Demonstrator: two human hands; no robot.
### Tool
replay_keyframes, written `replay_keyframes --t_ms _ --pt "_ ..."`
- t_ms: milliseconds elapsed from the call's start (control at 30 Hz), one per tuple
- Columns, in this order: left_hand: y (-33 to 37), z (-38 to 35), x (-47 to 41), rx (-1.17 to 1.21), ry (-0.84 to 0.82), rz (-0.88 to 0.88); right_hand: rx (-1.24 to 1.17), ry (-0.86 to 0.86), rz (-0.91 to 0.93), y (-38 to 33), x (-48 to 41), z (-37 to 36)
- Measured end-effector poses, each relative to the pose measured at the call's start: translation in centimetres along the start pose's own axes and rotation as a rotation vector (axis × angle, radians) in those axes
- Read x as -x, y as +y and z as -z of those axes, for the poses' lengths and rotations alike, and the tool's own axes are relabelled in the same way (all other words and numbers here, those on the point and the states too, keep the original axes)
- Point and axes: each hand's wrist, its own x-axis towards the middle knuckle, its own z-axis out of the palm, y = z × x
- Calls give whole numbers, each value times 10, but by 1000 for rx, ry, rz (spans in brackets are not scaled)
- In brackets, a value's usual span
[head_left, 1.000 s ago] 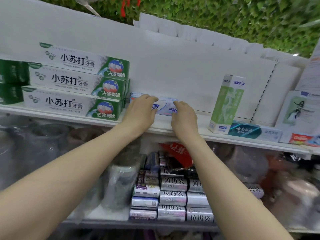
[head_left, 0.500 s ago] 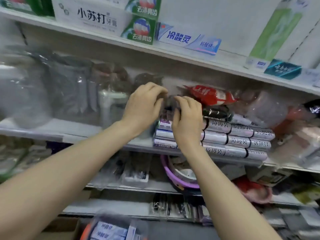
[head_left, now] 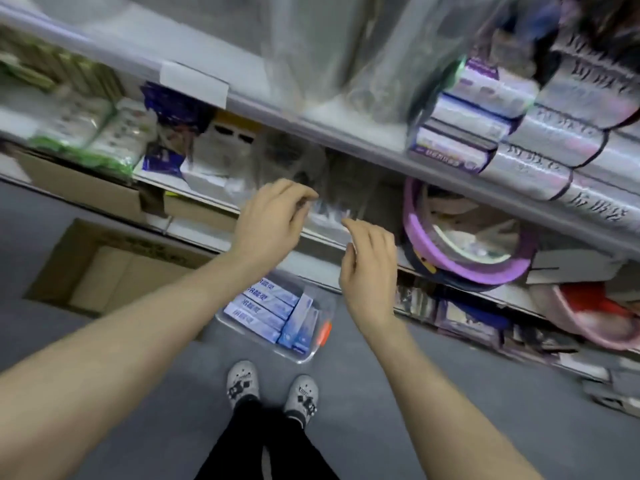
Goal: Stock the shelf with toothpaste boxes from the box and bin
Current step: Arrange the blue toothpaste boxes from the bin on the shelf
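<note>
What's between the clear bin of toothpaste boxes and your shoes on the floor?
Head view: only bare grey floor lies between the clear bin and the shoes.

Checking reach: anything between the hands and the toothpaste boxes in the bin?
Nothing visible. Left hand and right hand are empty, above the open bin; the boxes lie uncovered.

Both hands, left [head_left: 268, 220] & right [head_left: 369, 268], hanging empty, fingers curled, above bin [head_left: 228, 323] w/ toothpaste boxes [head_left: 258, 311] on floor.
</note>
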Motion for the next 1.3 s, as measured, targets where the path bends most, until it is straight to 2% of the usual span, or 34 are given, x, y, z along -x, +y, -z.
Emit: replay_keyframes --t_ms 400,667,833,1067,1300 --pt "-135 -153 131 -22 -184 407 -93 -437 -145 72 121 -172" --pt "-233 -253 213 -49 -306 629 -129 -629 -209 112 188 -294" --pt "-278 -301 246 -76 -416 623 -107 -733 -299 140 216 -353" --pt "-339 -371 266 -57 -489 604 -48 -835 -306 185 239 -436" --pt "-383 -415 270 -38 -620 464 59 -826 -242 210 232 -516"
